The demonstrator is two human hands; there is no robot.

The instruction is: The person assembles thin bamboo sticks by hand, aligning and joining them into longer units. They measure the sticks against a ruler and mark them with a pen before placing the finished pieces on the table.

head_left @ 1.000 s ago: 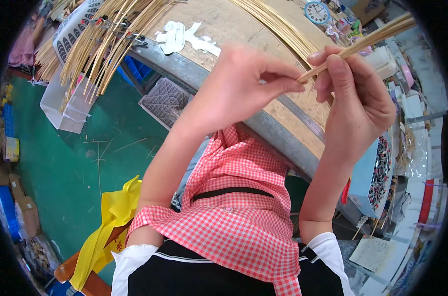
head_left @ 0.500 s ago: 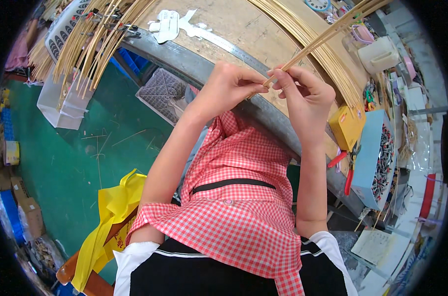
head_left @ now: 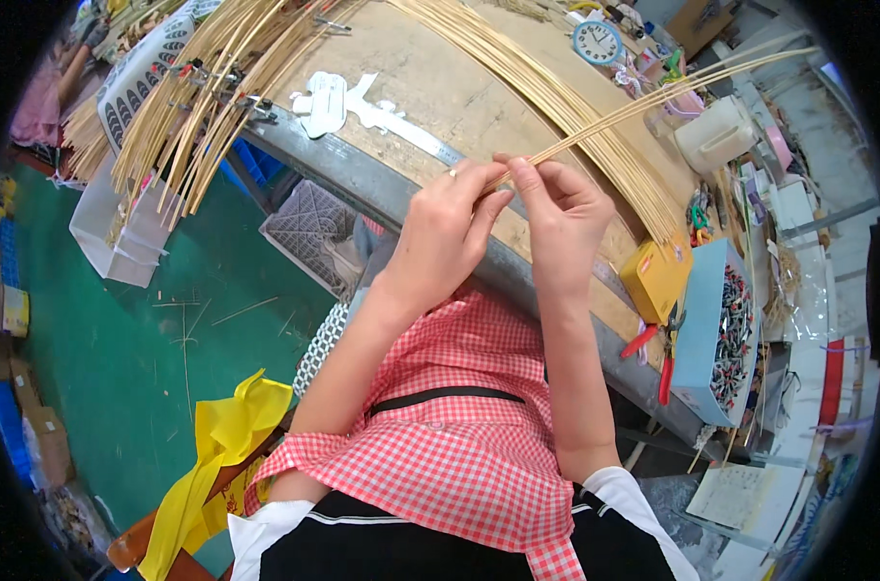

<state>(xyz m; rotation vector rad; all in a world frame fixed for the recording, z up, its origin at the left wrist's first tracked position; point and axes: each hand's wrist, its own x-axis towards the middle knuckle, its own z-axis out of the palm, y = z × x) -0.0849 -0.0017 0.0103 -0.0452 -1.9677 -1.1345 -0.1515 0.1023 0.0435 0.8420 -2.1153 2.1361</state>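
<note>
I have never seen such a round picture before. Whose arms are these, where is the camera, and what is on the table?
There is no machine: these are a person's own left hand and right hand. A wide camera worn on the head looks down, so straight edges bend. Both hands pinch thin sticks near one end, above the table. On it lie a bundle of similar sticks, a ruler, white cutouts and a yellow box.

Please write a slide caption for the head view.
Left hand and right hand hold thin sticks at a worktable.
</note>
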